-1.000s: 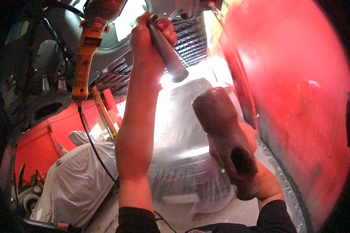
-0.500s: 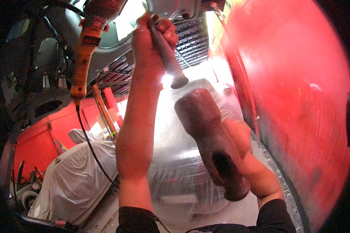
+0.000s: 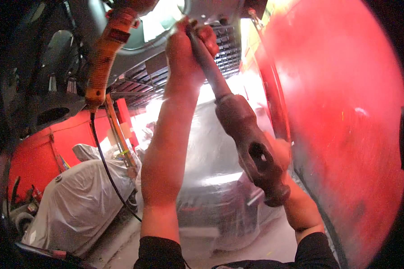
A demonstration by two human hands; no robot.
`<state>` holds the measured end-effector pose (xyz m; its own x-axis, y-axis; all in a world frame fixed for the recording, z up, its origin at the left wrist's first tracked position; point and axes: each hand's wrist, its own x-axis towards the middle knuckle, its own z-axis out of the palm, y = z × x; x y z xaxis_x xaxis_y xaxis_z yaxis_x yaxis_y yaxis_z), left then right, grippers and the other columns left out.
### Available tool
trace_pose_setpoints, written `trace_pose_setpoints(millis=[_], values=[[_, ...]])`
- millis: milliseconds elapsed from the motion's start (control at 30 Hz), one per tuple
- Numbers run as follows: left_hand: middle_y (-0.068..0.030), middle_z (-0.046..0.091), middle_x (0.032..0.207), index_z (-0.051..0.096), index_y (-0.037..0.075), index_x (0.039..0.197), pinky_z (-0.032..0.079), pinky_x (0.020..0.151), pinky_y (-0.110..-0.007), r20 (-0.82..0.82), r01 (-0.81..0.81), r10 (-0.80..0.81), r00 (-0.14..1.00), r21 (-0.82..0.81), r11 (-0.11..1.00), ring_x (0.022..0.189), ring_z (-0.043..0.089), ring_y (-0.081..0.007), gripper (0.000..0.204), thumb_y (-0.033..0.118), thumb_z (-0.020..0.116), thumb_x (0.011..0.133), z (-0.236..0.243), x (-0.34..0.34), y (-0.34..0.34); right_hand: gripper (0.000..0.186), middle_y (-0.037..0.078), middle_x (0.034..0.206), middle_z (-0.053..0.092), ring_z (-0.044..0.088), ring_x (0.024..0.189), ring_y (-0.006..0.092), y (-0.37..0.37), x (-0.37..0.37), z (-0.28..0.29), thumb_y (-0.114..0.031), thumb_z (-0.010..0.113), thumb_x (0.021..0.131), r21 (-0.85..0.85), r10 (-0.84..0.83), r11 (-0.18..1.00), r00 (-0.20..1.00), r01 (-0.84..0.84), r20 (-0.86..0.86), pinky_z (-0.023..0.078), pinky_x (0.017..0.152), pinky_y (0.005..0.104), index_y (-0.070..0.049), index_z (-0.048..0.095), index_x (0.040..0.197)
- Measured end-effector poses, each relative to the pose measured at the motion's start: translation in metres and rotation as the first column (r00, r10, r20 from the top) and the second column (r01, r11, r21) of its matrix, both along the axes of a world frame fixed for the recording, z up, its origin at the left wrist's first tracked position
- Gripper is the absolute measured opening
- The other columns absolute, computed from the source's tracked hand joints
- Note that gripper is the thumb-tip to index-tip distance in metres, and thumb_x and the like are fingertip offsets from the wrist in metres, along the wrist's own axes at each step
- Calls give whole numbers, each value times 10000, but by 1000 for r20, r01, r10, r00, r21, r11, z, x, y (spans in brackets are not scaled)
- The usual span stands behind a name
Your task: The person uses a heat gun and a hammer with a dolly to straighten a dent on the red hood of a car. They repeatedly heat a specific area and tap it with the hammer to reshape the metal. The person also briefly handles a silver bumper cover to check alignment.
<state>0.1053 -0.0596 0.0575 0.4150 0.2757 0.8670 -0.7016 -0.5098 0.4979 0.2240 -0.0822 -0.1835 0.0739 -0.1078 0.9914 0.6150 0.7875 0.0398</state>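
High in the middle, my left hand [image 3: 182, 47] is closed around a long dark metal punch [image 3: 213, 74], its upper end against or near the dark vehicle panel [image 3: 204, 10] overhead. A heavy hammer head [image 3: 247, 143] meets the lower end of the punch, apparently touching it. Behind that head, my right hand [image 3: 276, 150] grips the hammer, whose handle is mostly hidden. An orange power tool [image 3: 103, 71] with a black cord hangs left of my left hand, close to the panel.
Plastic-covered bulky shapes, seemingly vehicles [image 3: 74, 201], stand below at the left and middle [image 3: 197, 179]. A red wall [image 3: 345, 134] curves along the right. A post [image 3: 119, 130] stands behind the cord, under a slatted roof [image 3: 226, 49].
The hammer head has swung upward to the punch's lower end. My left hand, the punch and the overhead panel sit slightly further right in the view.
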Motion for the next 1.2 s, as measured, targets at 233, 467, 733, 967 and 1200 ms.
trace_pose_setpoints(millis=[233,467,733,967,1200], values=[[-39,505,586,495,88,887,371,340,-251,158,-245,248,956,-39,969,403,464,-124,238,303,463,982,-78,-14,5,279,90,949,578,566,887,185,-17,2,-45,-167,642,889,-230,305,918,946,-323,-111,548,699,369,-45,535,1116],[-32,503,577,436,78,905,334,338,-223,247,-243,239,939,-13,970,387,425,-79,199,256,476,986,-154,-10,-11,166,101,898,674,654,800,164,-9,-14,-60,-118,642,863,-344,304,828,870,-443,-388,543,698,284,0,636,979],[-14,497,656,485,39,988,369,495,-239,70,-297,306,949,-111,948,536,454,-78,215,253,461,990,-223,-36,-3,306,64,965,603,547,794,137,-5,-47,-129,-262,580,925,-440,609,601,739,-668,-289,440,670,264,-15,579,1107],[-142,578,1071,506,-21,1258,400,927,-349,-18,-456,459,889,-146,878,1032,545,-225,451,339,378,1019,-315,-50,11,398,66,936,650,628,817,186,14,-63,-171,-331,677,869,-353,332,859,928,-372,-170,526,703,315,3,601,1072],[-196,423,1378,544,12,1271,266,1069,-456,12,-584,600,800,244,774,1302,372,-358,463,338,534,942,-402,-98,-77,224,105,942,647,632,781,226,39,-64,-191,-168,689,864,-644,214,544,832,-537,-512,493,646,329,-44,625,1039]])
